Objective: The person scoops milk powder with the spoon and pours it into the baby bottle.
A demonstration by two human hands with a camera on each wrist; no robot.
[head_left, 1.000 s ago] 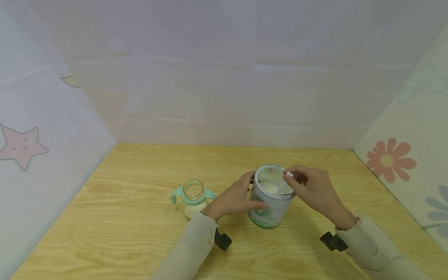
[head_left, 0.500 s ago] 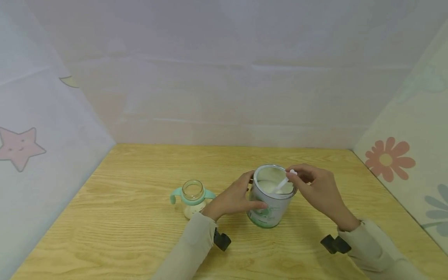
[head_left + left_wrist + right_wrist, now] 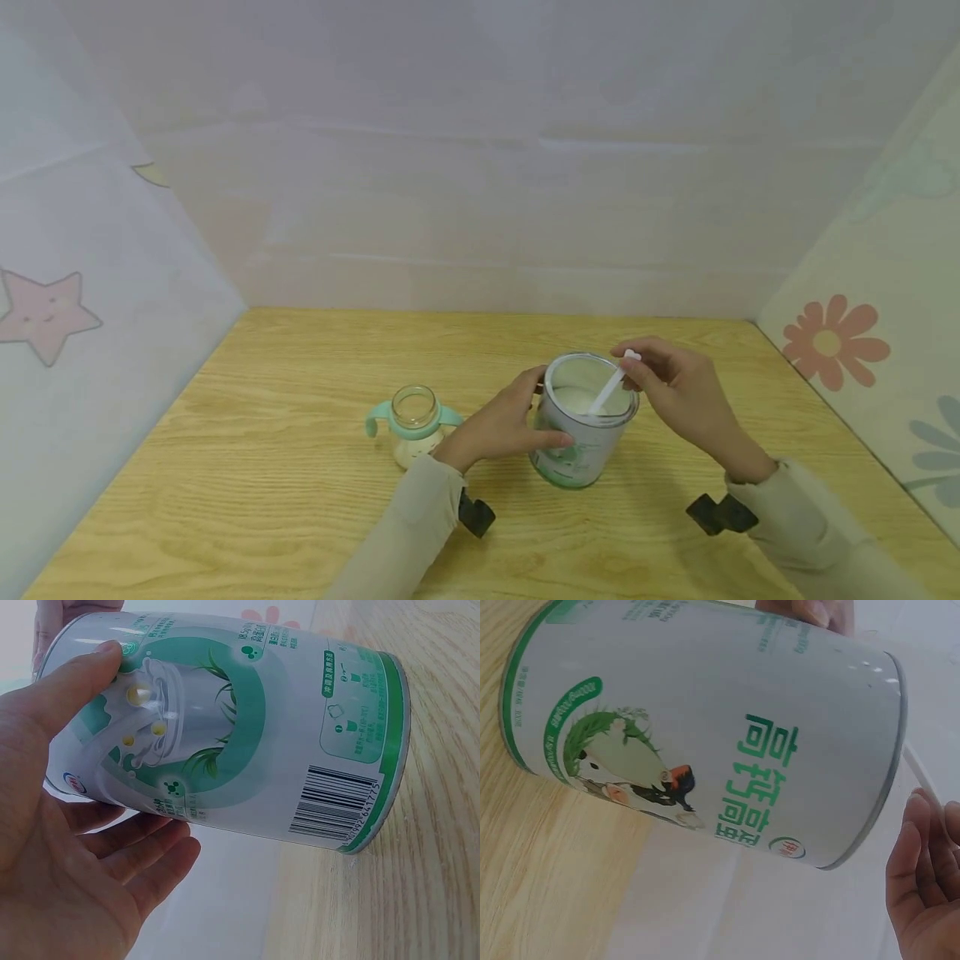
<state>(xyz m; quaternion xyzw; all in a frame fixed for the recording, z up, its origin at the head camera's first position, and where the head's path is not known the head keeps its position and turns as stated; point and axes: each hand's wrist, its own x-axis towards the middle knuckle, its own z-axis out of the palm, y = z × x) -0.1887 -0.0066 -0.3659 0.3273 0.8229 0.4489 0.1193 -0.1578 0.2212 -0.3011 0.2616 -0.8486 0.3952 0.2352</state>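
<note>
A white and green milk powder can (image 3: 581,454) stands open-topped on the wooden table, pale powder showing inside. My left hand (image 3: 498,425) grips the can's left side, thumb across the front and fingers behind; the left wrist view shows the same hold on the can (image 3: 225,727). At the can's right rim, my right hand (image 3: 682,400) pinches the handle of a white scoop (image 3: 609,390) between thumb and fingers. The scoop's lower end is down in the powder, hidden. Left of my left hand stands a baby bottle (image 3: 414,425) without a cap, with mint-green handles and pale contents.
The wooden table (image 3: 262,467) carries the can and bottle. White cloth walls rise at the back and both sides; the left one bears a pink star (image 3: 48,317), the right one a red flower (image 3: 832,342). My left forearm passes close to the bottle.
My right hand has risen slightly and shifted a little right, drawing more of the scoop's handle into view above the can. The left hand, can and bottle stay in place.
</note>
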